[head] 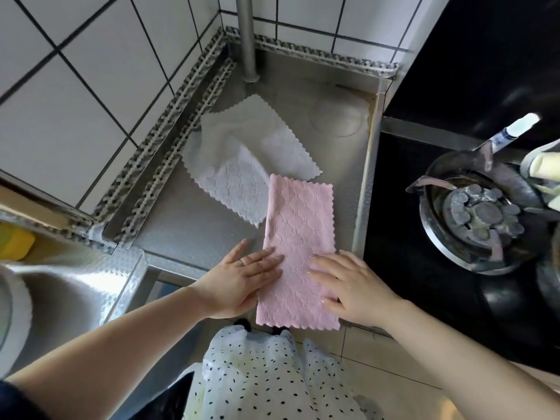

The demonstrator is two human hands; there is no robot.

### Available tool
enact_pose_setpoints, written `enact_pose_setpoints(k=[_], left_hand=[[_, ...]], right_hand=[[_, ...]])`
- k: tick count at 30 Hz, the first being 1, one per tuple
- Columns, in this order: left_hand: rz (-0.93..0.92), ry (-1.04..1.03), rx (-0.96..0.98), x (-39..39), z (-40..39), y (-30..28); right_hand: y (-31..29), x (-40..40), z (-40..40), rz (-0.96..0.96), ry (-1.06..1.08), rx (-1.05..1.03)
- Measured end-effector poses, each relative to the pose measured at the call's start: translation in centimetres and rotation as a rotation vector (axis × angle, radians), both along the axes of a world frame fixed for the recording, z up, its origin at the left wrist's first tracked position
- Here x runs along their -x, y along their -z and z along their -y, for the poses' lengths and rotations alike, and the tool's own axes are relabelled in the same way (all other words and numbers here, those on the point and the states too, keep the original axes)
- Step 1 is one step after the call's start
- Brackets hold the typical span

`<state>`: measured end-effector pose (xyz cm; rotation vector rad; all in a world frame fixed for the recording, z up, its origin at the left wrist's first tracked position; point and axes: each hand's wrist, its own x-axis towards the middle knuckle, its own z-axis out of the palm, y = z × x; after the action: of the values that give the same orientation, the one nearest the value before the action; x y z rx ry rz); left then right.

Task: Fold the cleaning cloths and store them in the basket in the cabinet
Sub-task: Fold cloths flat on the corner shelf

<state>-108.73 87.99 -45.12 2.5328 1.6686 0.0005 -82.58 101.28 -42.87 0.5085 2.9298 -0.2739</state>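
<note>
A pink cleaning cloth (298,225), folded into a long strip, lies on the steel counter (188,225), its near end hanging over the front edge. My left hand (242,280) lies flat on the strip's left edge with fingers spread. My right hand (348,283) presses flat on its right side. Neither hand grips the cloth. Behind it lie a pale grey cloth (257,131) and a white one (236,183), both unfolded and overlapping. No basket or cabinet is in view.
A metal pipe (247,37) rises at the back corner against the tiled wall (75,86). A black stove (454,101) with a pan (478,216) stands on the right. A steel sink (66,292) and a yellow sponge (15,244) are on the left.
</note>
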Motion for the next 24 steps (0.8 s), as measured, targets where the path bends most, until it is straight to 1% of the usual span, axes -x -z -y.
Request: enact_pose_setpoints(k=[3,6,9,12,15,17,19,21,22,24], left_hand=[[0.016,0.025,0.020,0.2,0.8,-0.1],[0.014,0.046,-0.013,0.3,1.8,0.2],[0.087,0.001,-0.052,-0.1,2.1,0.5],[0.220,-0.057,-0.053,-0.4,1.9,0.5],[0.343,-0.130,-0.070,-0.4,1.8,0.3],[0.402,-0.218,-0.080,-0.5,1.3,0.0],[0.457,-0.351,-0.081,-1.0,0.3,-0.7],[0.609,-0.556,-0.057,-1.8,-1.1,-2.0],[0.709,-0.674,-0.023,-2.2,-1.9,-2.7],[0.882,-0.865,0.038,-2.7,-3.6,-3.6]], right_hand=[[-0.1,-0.8,0.8,0.055,-0.053,-0.016],[0.2,-1.3,2.1,0.142,-0.113,-0.012],[0.8,-1.4,3.4,0.161,-0.106,-0.044],[1.1,-1.2,4.0,0.074,-0.049,-0.085],[1.2,-1.4,3.6,-0.073,0.041,0.047],[0.5,-1.0,3.2,-0.191,0.174,0.239],[-0.8,0.1,3.1,-0.354,0.426,0.391],[-2.1,1.9,2.5,-0.451,0.763,0.557],[-2.4,2.8,2.0,-0.495,0.894,0.633],[-2.8,4.5,0.6,-0.559,1.026,0.705]])
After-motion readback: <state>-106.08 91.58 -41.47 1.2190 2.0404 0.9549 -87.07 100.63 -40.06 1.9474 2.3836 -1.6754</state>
